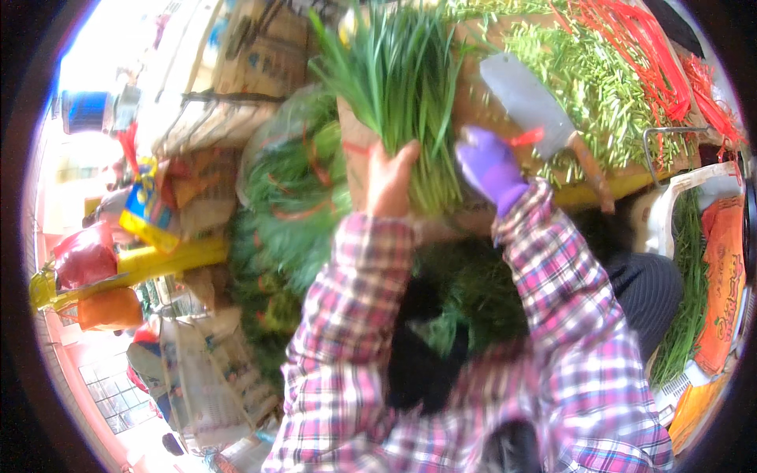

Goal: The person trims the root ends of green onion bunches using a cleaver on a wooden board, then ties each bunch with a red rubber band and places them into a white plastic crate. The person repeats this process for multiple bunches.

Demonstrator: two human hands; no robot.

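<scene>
My left hand [390, 180], bare, grips a thick bundle of long flat green leaves, probably Chinese chives [408, 83]. Its leaf tips point away from me and the paler stems point towards me. To the right of the stems is my right hand [488, 165] in a purple glove, blurred, with its fingers curled. A short red plastic strip [527, 137] sticks out of its far side, seemingly held in the fist. Another bit of red strip [358, 149] shows left of the bundle. A cleaver [523, 100] with a wooden handle lies flat just beyond my right hand.
Chopped green stem pieces [609, 88] cover the board [473, 77] at the right. Red plastic strings [650, 53] lie at its far edge. Bagged green bunches [295, 171] stand left. A white basket [662, 207] of greens is at the right, by my knee [650, 290].
</scene>
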